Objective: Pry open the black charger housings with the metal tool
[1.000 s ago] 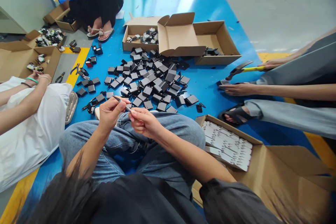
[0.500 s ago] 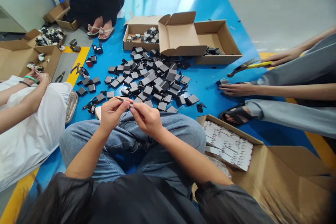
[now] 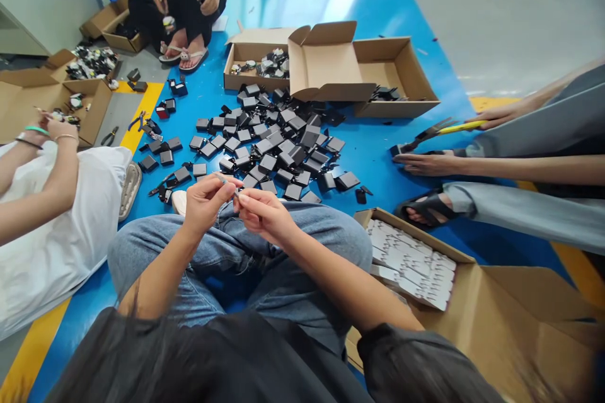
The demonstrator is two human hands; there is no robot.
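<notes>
far co-worker's hands: lower | left-side co-worker's hands: raised

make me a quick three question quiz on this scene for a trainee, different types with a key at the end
1. True or false: the person's left hand and right hand are close together, fingertips at a small part.

2. Multiple choice: what colour is the handle of the tool gripped by the co-worker's hand at the right of the picture?
a) red
b) yellow
c) green

3. Fill in: a heap of dark blocks lies in front of the person on the ____ floor.

Key:
1. True
2. b
3. blue
</notes>
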